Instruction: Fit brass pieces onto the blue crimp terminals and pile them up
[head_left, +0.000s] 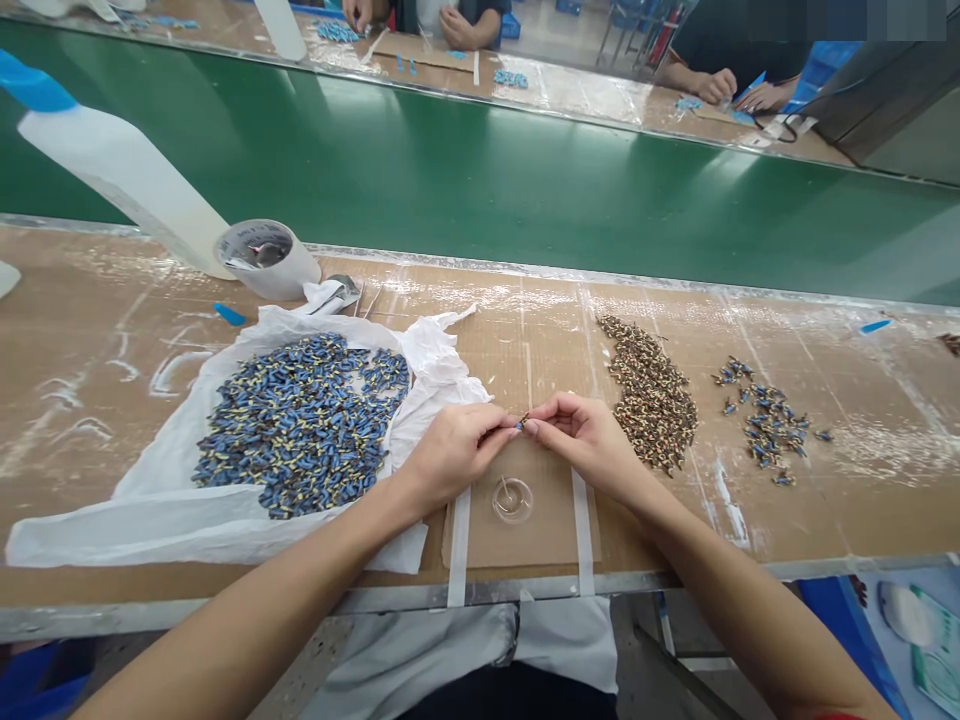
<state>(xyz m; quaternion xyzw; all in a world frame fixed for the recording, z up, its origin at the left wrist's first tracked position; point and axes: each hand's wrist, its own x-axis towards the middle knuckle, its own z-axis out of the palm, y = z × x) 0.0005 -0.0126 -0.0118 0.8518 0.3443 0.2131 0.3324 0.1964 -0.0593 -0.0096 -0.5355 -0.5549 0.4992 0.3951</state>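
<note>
A clear dish (517,514) is set near the front edge (405,598) of the glossy tabletop (562,300); just beyond it, a small piece (523,423) is pinched between left hand (457,440) and right hand (589,440) — fingers of both nearly closed. Farther beyond the dish, a smooth green band (480,185) is laid; to its left, blue pieces (300,420) are heaped on crinkled sheeting (67,530).

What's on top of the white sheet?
A pile of small blue, yellow and dark pieces lies on the white sheet. It covers its own bottom layer and most of the sheet beneath, so those can't be seen.
</note>
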